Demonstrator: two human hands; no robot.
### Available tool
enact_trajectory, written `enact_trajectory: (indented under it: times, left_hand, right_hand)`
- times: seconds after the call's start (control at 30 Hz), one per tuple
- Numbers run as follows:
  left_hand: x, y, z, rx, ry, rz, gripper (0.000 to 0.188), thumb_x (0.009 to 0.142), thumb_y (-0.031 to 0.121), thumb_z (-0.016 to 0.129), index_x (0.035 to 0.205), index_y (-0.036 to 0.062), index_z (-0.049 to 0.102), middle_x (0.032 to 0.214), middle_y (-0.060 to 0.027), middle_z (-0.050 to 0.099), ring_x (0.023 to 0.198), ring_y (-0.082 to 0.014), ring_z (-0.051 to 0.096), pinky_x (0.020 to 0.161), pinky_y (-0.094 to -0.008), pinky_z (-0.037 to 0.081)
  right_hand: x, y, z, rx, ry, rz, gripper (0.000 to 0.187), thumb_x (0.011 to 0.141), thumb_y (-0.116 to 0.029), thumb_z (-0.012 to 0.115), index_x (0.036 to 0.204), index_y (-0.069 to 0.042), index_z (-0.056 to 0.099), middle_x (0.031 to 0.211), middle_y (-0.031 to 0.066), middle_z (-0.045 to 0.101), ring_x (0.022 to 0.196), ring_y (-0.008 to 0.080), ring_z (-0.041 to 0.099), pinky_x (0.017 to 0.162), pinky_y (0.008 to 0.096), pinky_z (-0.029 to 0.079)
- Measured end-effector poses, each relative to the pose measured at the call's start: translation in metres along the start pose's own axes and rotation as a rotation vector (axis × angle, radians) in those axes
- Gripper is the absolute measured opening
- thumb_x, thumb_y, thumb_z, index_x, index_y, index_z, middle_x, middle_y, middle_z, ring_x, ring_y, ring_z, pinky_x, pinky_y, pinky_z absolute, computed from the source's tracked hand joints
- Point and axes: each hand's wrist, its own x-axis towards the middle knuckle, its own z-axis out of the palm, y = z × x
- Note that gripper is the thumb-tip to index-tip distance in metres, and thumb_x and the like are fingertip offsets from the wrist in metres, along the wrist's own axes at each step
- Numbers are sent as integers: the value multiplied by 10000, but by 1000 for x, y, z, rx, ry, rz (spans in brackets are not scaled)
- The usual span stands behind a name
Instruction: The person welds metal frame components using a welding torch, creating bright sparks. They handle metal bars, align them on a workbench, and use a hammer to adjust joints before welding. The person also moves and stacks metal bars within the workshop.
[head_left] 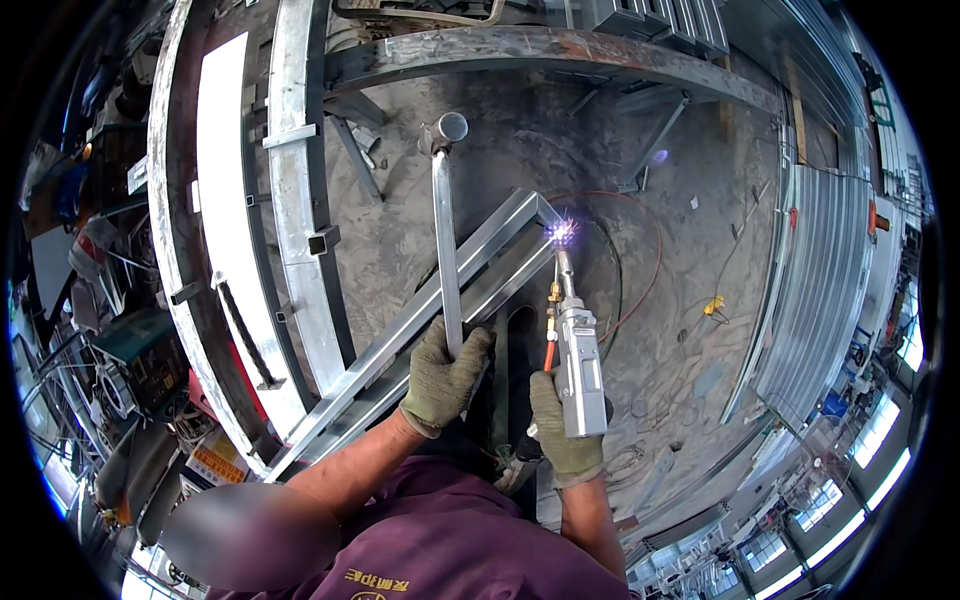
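Observation:
My left hand [449,373], in an olive knit glove, is closed around the lower end of a hammer with a long flat steel handle [443,240] and a short round metal head [450,128]. The handle crosses over a long welded frame of silver square tubing [490,240], which slants from lower left to upper right. My right hand [570,430], gloved alike, is closed around a silver handheld welding gun [580,360]. A brass fitting and an orange hose run along the gun's left side. At its nozzle, a bright violet-white spark [563,232] glows against the frame's far corner.
Heavy steel beams [305,200] stand on the left, and another beam [540,55] spans the far side. Stacked corrugated metal sheets [820,300] lie at the right. A thin red hose [657,255] curves over the concrete floor [680,330], near a small yellow object [714,304].

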Motion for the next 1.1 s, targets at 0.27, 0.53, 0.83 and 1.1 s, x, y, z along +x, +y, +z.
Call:
enact_trajectory:
  times: [0.27,0.53,0.83,1.1]
  left_hand:
    - [-1,7,2,-85,-20,-31,224,1086,170,682,1221,-7,662,891,10,695,752,-40,591,662,-236,502]
    - [0,13,2,-56,-28,-34,206,1089,145,664,1227,-8,654,863,18,674,725,-29,585,627,-228,492]
    - [-2,22,5,-121,-41,-88,188,1090,123,657,1235,4,656,870,15,662,719,-33,576,617,-227,489]
    - [-1,11,5,-57,-45,-6,163,1081,98,667,1217,6,669,880,18,668,742,-36,586,646,-229,502]
  right_hand:
    - [3,-5,0,-96,-1,-89,161,934,-152,829,943,-48,706,717,77,671,588,272,661,567,406,535]
    - [4,-5,2,-106,13,-161,116,953,-54,789,980,-48,677,774,3,606,642,126,583,592,333,506]
    - [7,-8,4,-150,57,-222,165,915,-133,825,864,-74,680,681,72,603,548,305,605,511,436,485]
    - [5,-13,1,-170,11,-203,111,908,-105,813,888,-99,704,718,49,616,598,274,633,512,436,489]
